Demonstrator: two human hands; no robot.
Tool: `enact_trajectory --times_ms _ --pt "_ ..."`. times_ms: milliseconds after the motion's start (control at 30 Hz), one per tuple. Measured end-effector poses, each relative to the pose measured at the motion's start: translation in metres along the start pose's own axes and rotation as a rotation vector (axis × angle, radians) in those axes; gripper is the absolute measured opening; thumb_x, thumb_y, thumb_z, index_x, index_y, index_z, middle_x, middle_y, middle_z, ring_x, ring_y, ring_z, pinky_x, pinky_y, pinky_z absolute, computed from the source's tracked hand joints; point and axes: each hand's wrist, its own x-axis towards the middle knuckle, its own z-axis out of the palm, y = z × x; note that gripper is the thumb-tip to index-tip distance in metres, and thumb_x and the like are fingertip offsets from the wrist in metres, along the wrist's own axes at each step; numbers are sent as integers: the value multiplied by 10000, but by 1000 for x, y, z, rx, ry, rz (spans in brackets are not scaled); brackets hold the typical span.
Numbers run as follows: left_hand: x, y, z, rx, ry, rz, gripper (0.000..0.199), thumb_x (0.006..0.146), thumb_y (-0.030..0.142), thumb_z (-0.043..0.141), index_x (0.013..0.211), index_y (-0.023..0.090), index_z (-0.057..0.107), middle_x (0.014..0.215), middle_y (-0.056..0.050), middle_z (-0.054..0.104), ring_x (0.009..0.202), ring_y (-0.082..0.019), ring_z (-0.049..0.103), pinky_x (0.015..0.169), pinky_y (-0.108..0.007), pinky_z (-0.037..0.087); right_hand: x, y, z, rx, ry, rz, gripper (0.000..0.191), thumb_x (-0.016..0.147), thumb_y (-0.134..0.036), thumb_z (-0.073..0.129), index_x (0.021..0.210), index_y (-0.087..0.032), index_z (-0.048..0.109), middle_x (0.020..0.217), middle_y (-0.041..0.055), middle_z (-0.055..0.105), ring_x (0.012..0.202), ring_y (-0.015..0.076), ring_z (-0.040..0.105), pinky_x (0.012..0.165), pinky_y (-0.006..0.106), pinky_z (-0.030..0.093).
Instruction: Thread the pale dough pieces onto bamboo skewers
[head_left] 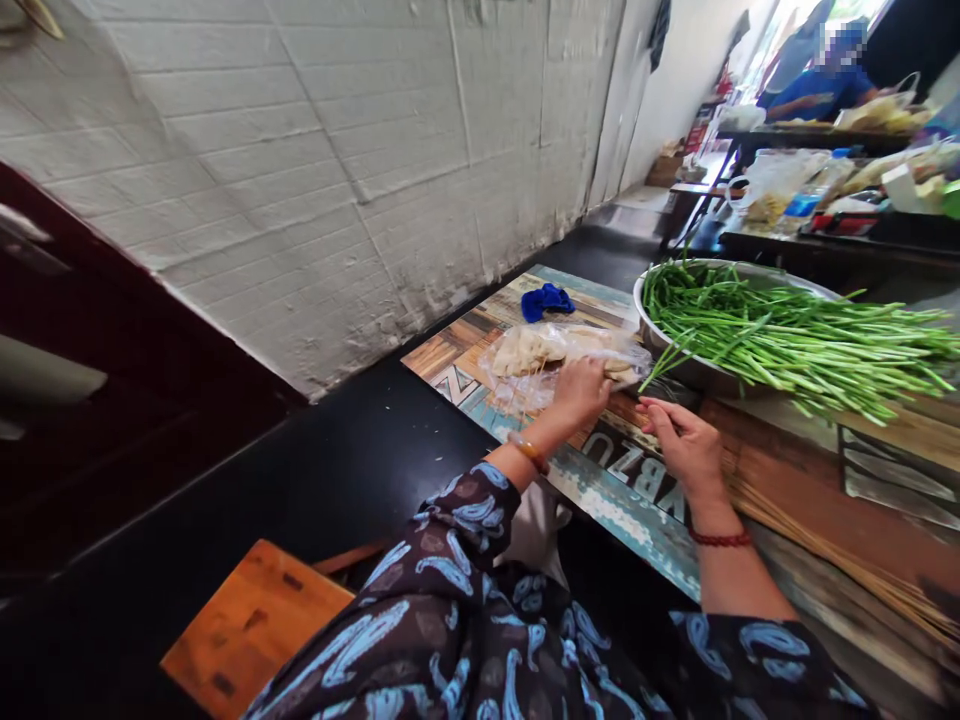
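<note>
My left hand (583, 390) is closed over the near side of a clear plastic bag (517, 392), its fingers around a pale, soft-looking piece of food (621, 372). More pale folded food pieces (525, 350) lie on the bag, with thin sticks showing at their near side. Just to the right, my right hand (686, 445) is pinched at the fingertips on what looks like a thin bamboo skewer, mostly hidden by the fingers. A bundle of long bamboo skewers (832, 550) lies on the table to the right of that wrist.
A metal basin (639, 300) heaped with long green stalks (795, 335) stands right of the bag. Behind the bag lies a blue cloth (547, 301). The patterned table (450, 350) is near a white wall (337, 180). A wooden stool (255, 625) stands lower left. A person (817, 95) is at a far table.
</note>
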Motion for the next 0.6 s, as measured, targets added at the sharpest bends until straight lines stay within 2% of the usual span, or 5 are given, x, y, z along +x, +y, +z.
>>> enact_trajectory --times_ms 100,233,367,467,600 --pt "-21 -12 -7 -23 7 7 352 913 268 508 1249 183 570 1159 -124 642 1084 -242 582 937 -362 447 -1 -2 2 19 -6 12 405 892 -494 537 1007 -166 746 910 105 769 633 191 697 660 341 576" --pt "-53 -46 -33 -7 113 -3 289 924 276 486 1158 179 625 1120 -118 651 1073 -243 575 954 -370 435 -2 -3 2 38 -12 24 413 891 -490 536 1003 -154 747 924 112 767 624 188 693 639 332 567" --pt "-80 -94 -60 37 220 -178 270 919 234 460 1094 166 653 1075 -117 662 1033 -239 582 954 -372 430 -3 -4 3 44 -32 34 422 891 -500 535 1005 -155 750 881 104 767 630 192 692 643 333 567" --pt "-94 -120 -65 79 143 -282 221 893 265 508 988 181 689 961 -97 669 954 -237 596 892 -360 448 -4 -6 5 30 -54 24 422 887 -506 536 995 -161 754 846 96 767 649 199 695 679 347 574" --pt "-101 -129 -55 51 49 -322 191 877 276 522 844 205 696 840 -60 657 873 -212 605 816 -321 453 -9 -9 10 -5 -91 37 438 881 -510 545 1045 -153 740 849 99 768 626 202 694 635 341 575"
